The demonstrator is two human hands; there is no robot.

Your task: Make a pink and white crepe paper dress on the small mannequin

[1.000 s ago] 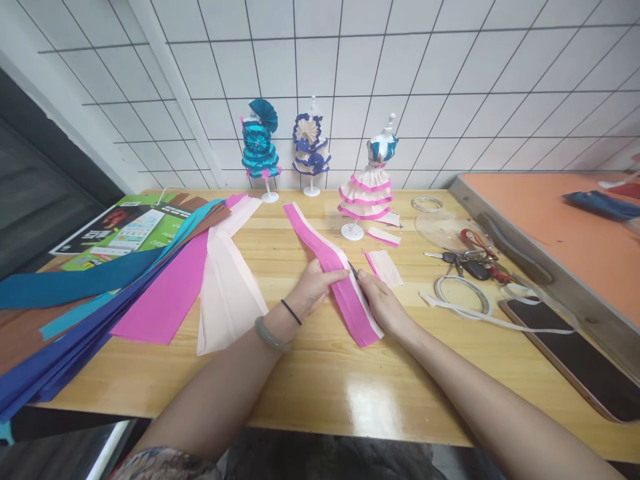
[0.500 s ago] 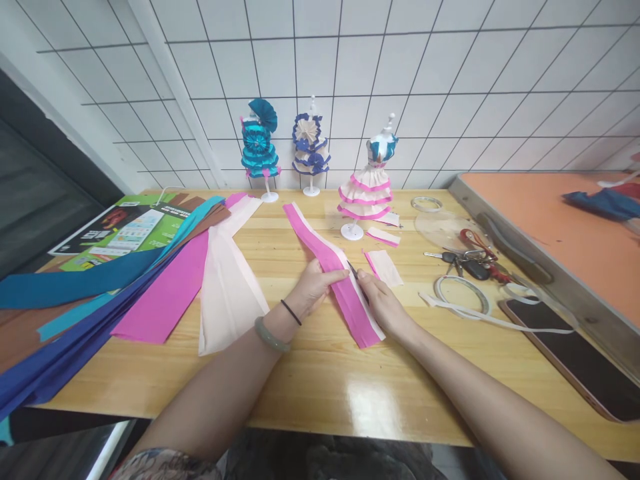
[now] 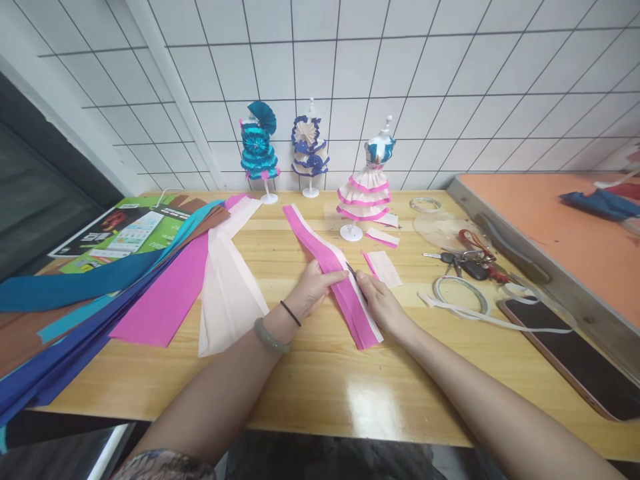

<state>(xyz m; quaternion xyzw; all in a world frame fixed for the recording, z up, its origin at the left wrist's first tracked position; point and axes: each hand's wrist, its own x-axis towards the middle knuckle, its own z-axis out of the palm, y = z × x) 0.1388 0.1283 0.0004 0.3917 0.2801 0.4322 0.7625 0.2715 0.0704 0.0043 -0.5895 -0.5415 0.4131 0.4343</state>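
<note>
A long strip of magenta crepe paper point(image 3: 356, 313) with a pale strip along its right edge lies slantwise over the middle of the table. My left hand point(image 3: 316, 283) pinches it near its middle, thumb on top and fingers underneath. On the strip's right side, my right hand point(image 3: 376, 293) is closed around dark-bladed scissors point(image 3: 351, 269). Their tips touch the pale edge close to my left thumb, while the handles are hidden in my palm. Beyond stands a small dress form point(image 3: 364, 190) in a tiered pale skirt with magenta trim.
Two more dressed forms, one teal point(image 3: 257, 150) and one blue-and-cream point(image 3: 310, 150), stand by the tiled wall. Crepe strips point(image 3: 155, 293) fan out at left over a green booklet point(image 3: 135, 233). Paper scraps point(image 3: 384, 268), keys point(image 3: 470, 265), tape rolls point(image 3: 461, 297) and a phone point(image 3: 575, 360) lie at right.
Both hands keep nearly the same hold on the strip and scissors. The whole view has shifted very slightly; nothing else visibly differs.
</note>
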